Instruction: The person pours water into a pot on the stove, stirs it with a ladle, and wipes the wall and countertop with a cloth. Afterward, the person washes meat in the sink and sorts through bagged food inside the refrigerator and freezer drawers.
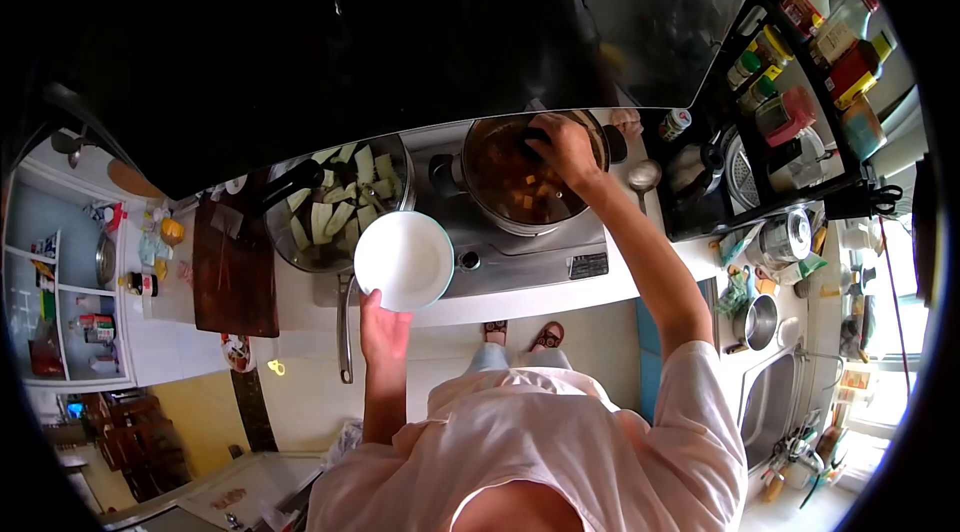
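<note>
My left hand point(386, 330) holds a white bowl point(403, 260) by its near rim, tilted so its bare inside faces me. The bowl overlaps the near right edge of a pan point(306, 257) holding cut pale green vegetable pieces point(340, 217). My right hand point(566, 148) is over the pot point(530, 229) on the right, closed round a black knob point(538, 141) that looks like part of a glass lid. Brown broth with orange chunks point(530, 192) shows in the pot. My fingers partly hide the knob.
Left of the pan lies a dark cutting board point(235, 267). A metal ladle point(643, 175) rests right of the pot. A black rack point(765, 202) holds several bottles and jars. The dark range hood point(400, 32) hangs low above the stove point(500, 267); a sink point(770, 412) is at right.
</note>
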A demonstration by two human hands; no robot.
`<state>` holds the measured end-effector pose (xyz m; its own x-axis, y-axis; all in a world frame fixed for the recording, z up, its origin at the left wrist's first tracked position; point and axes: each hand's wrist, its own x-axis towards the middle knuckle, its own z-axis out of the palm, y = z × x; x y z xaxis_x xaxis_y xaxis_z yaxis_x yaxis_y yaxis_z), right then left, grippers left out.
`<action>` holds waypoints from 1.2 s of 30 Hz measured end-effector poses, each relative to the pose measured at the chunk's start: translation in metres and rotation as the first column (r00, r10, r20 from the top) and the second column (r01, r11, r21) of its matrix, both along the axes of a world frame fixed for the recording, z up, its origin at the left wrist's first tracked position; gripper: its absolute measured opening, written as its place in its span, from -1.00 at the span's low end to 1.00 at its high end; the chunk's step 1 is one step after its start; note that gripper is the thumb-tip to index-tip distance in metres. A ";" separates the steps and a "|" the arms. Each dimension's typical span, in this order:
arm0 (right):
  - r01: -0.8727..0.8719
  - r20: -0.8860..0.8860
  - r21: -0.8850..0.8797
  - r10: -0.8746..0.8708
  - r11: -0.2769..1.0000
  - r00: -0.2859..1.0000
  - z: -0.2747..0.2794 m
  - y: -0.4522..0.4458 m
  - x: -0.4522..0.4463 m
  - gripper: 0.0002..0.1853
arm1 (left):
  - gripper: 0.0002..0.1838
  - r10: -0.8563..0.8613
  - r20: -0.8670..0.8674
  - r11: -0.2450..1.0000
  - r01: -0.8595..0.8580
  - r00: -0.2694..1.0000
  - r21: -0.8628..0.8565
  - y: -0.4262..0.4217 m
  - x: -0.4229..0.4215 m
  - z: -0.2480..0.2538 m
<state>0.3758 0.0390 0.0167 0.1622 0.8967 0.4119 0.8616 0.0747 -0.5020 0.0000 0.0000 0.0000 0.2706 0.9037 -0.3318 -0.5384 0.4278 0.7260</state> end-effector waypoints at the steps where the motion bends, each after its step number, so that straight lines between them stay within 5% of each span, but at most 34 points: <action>1: 0.000 0.007 -0.004 0.000 1.000 1.000 -0.002 -0.003 0.003 -0.76 | -0.35 -0.013 0.027 1.000 0.013 1.000 -0.002 -0.002 0.002 -0.001; 20: 0.070 0.022 0.051 -0.071 0.996 0.997 -0.016 -0.002 -0.003 -0.72 | -0.32 -0.188 0.041 0.981 0.190 0.981 -0.047 0.038 0.007 0.000; 23: 0.028 -0.038 0.421 -0.013 0.907 0.999 -0.011 -0.032 -0.007 -0.62 | -0.27 -0.239 0.062 0.968 0.243 0.969 -0.065 0.031 0.019 -0.001; 25: 0.204 -0.209 0.187 -0.164 0.961 0.964 0.024 -0.069 -0.020 -0.55 | -0.24 -0.312 0.094 0.947 0.317 0.945 -0.045 0.023 0.033 -0.002; 27: 0.306 -0.031 0.157 -0.304 0.939 0.952 0.010 -0.117 -0.015 -0.61 | -0.22 -0.409 0.135 0.909 0.415 0.903 -0.021 0.007 0.055 -0.007; 28: 0.346 -0.082 0.162 -0.337 0.924 0.938 0.009 -0.146 -0.017 -0.64 | -0.21 -0.463 0.154 0.884 0.468 0.873 0.001 0.001 0.069 -0.010; 32: 0.614 -0.133 0.043 -0.604 0.789 0.786 -0.025 -0.301 -0.034 -0.69 | -0.20 -0.714 0.149 0.696 0.716 0.684 0.054 -0.052 0.127 -0.001; 36: 0.909 -0.224 -0.057 -0.893 0.412 0.390 -0.060 -0.478 -0.056 -0.74 | -0.28 -0.921 0.083 0.386 0.920 0.381 0.062 -0.125 0.195 0.005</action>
